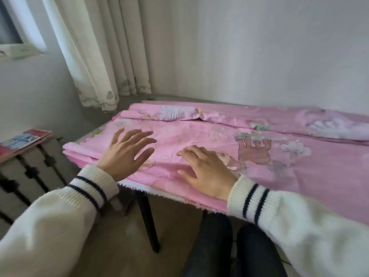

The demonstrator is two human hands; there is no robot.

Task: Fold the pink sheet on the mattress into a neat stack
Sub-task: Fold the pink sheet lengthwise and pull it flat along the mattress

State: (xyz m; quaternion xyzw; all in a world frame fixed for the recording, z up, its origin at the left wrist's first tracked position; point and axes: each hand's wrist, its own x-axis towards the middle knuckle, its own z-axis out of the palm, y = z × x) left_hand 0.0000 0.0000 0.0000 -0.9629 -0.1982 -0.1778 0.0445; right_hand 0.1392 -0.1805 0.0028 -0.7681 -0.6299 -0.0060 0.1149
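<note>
The soft, light pink cartoon-print cotton sheet probably slips easily; left hand and right hand rest spread and released; take hold at its near-left layered edge.

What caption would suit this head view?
Both hands, left and right, spread flat on the partly folded pink sheet.

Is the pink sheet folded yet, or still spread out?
Partly folded: the pink sheet shows stacked layers at its left edge, yet stretches rightward past view. Both hands lie flat on it.
</note>
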